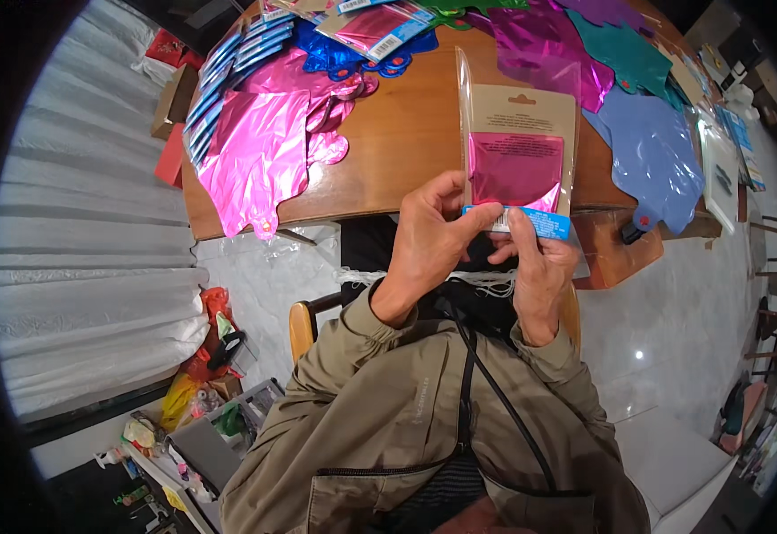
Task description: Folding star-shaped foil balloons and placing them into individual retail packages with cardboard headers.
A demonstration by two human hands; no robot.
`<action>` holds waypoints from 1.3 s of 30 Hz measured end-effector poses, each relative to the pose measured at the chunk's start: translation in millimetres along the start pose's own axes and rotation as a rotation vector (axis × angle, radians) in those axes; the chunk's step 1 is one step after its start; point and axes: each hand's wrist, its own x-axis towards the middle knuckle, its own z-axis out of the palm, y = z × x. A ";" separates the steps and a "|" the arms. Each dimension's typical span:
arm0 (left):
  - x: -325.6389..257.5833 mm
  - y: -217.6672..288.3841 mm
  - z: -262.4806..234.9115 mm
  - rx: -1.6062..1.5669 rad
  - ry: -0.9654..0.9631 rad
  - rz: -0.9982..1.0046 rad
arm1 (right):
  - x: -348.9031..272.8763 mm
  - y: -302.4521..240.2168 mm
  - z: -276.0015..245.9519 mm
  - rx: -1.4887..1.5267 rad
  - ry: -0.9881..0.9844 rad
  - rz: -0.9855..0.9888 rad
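Note:
Above the near edge of the table I hold a clear plastic packet (515, 169) with both hands. Inside lie a tan backing card with a hanging slot and a folded, shiny dark-pink foil piece. A blue and white label (550, 226) runs along its lower edge. My left hand (426, 238) is closed on the lower left corner, its thumb pressed on the label. Close beside it, my right hand (541, 271) pinches the bottom edge with its thumb on the label. Fingers of both hands are partly hidden behind the packet.
Pink foil sheets (259, 156) and a stack of blue-edged packets (228, 84) lie on the wooden table (388, 147) at left. Blue foil (322, 55) lies at the back; magenta foil (575, 49), green foil (624, 53) and pale-blue foil (653, 156) lie right. A white curtain (86, 222) hangs left.

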 end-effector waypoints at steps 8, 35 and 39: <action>0.1 -7.1 -4.9 -0.254 -0.021 0.064 | 6.8 1.4 0.9 0.101 -0.029 0.067; -2.1 -33.0 -2.6 -0.332 0.017 -0.025 | 3.5 1.9 -9.0 -0.205 0.136 -0.068; -7.5 -34.3 1.7 -0.384 0.012 -0.079 | 4.7 13.0 -11.3 -0.234 0.196 -0.153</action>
